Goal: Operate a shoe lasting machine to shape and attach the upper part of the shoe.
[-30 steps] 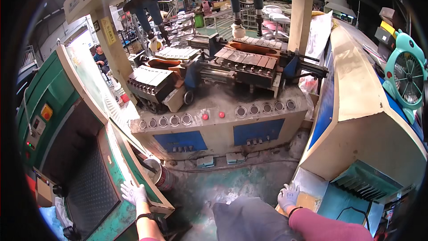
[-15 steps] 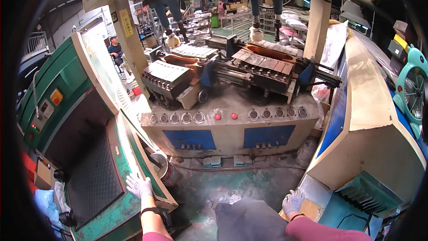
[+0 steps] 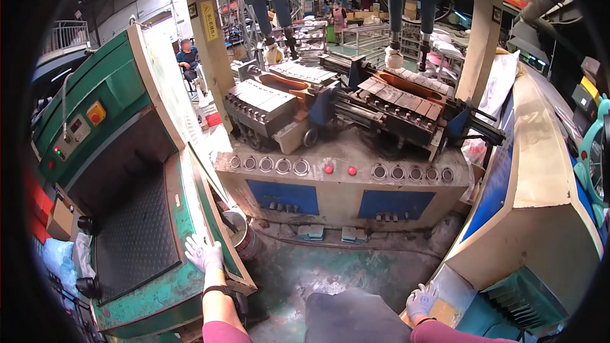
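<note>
My left hand (image 3: 204, 254), in a pale grey work glove, rests with fingers spread on the edge of a green machine (image 3: 141, 302) at the left. Nothing is in it. My right hand (image 3: 422, 302), gloved alike, lies on a ledge at the foot of the beige cabinet machine (image 3: 508, 241) on the right. Its fingers are slightly apart, beside a tan block-like piece (image 3: 446, 312), and I see nothing held. Ahead, beyond both hands, stands a wide machine (image 3: 330, 184) with two clamp stations carrying metal plates (image 3: 260, 96).
A dark ribbed mat (image 3: 136, 248) lies in the green machine's opening. A bucket (image 3: 244, 238) stands beside it. Two pedals (image 3: 311, 233) sit on the floor before the middle machine. A teal fan (image 3: 592, 152) is at far right. People are in the background.
The view has turned slightly left, so the middle machine appears farther right. Both hands stay on the same surfaces, and nothing has been picked up.
</note>
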The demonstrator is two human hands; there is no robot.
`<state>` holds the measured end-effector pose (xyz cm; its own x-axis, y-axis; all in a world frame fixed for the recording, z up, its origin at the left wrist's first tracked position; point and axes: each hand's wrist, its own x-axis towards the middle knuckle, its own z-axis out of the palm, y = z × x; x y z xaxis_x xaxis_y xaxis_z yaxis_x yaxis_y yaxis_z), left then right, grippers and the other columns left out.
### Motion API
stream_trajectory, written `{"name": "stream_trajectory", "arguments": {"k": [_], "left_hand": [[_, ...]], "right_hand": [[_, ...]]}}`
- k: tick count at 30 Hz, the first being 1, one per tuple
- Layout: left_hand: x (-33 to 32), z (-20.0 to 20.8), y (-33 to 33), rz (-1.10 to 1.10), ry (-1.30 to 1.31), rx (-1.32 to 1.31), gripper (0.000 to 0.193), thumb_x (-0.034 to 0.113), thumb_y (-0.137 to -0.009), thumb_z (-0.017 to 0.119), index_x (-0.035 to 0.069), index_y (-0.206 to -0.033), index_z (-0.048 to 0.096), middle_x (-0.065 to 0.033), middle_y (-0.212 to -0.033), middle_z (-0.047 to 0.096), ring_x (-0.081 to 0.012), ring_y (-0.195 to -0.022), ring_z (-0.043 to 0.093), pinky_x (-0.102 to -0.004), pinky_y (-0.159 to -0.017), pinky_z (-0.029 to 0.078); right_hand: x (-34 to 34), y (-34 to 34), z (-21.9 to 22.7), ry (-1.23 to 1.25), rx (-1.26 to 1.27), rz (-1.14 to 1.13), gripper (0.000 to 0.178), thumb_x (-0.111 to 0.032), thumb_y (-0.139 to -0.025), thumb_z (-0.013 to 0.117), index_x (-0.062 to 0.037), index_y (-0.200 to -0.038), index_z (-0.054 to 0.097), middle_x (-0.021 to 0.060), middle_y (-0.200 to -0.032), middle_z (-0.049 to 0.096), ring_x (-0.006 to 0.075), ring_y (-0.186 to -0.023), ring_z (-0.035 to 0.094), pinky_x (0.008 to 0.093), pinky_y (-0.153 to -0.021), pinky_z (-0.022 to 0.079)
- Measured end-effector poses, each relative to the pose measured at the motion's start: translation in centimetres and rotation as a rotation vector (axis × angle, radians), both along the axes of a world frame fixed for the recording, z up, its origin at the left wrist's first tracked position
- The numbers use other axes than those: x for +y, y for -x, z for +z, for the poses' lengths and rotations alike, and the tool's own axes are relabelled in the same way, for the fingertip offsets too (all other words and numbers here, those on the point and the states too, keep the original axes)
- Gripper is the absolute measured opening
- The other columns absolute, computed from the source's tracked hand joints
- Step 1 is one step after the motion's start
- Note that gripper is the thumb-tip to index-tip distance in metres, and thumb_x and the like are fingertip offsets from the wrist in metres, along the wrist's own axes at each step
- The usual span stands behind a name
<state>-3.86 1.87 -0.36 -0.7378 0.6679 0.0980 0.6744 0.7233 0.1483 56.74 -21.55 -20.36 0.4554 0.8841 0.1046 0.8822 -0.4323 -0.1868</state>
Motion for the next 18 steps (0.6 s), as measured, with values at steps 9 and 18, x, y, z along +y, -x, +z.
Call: {"name": "stream_trajectory", "arguments": {"k": [9, 18], "left_hand": [[0.35, -0.01, 0.04, -0.011, 0.004, -0.004, 0.09, 0.043, -0.084, 0.066, 0.006, -0.159, 0.034, -0.0171, -0.167, 0.027, -0.0314, -0.156, 0.022, -0.0486, -0.127, 0.015], [0.49, -0.09, 0.01, -0.004, -0.023, 0.007, 0.091, 0.043, -0.082, 0.069, 0.005, -0.158, 0.035, -0.0165, -0.167, 0.028, -0.0318, -0.156, 0.023, -0.0483, -0.127, 0.015]], "right_hand": [[0.21, 0.06, 0.63, -0.046, -0.047, 0.04, 0.02, -0.024, -0.081, 0.063, -0.0113, -0.084, 0.078, 0.0071, -0.13, 0.066, 0.0388, -0.143, 0.039, 0.0612, -0.123, 0.017], [0.3, 0.04, 0.56, -0.078, -0.025, 0.06, 0.021, -0.021, -0.08, 0.061, -0.0062, -0.082, 0.075, 0.0099, -0.126, 0.067, 0.0403, -0.142, 0.04, 0.0629, -0.12, 0.021]]}}
